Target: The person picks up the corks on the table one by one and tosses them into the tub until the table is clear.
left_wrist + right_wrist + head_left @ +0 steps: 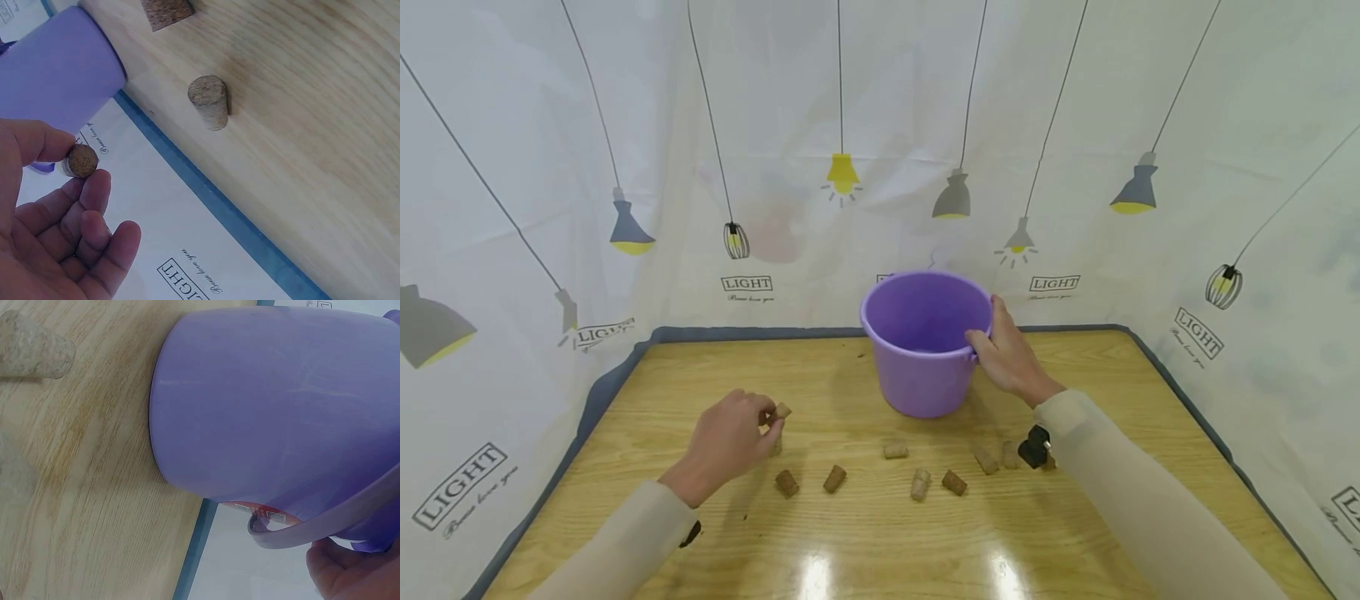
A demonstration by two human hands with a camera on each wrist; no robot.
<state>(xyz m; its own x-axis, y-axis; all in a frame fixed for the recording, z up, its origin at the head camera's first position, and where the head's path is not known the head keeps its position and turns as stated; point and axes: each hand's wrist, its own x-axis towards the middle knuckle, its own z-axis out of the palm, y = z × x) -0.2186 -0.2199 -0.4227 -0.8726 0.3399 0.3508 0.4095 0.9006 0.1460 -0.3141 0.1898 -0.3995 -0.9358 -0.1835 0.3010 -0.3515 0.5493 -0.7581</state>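
Note:
My left hand [730,433] pinches a cork [82,161] between thumb and forefinger, above the left part of the table; its other fingers are loosely bent. Below that hand another cork [209,103] stands on end on the wood. A purple bucket [925,379] stands upright near the back of the table. At its right side my right hand [1009,354] grips the rim, thumb near the inner edge and fingers outside. The bucket's handle [337,519] hangs down its side. The bucket's inner floor is hidden from the head view.
In front of the bucket several corks lie scattered, among them a dark cork [787,483], a pale cork [895,450] and a brown cork [954,482]. A lamp-printed cloth [805,108] encloses the wooden table [865,550] at back and sides.

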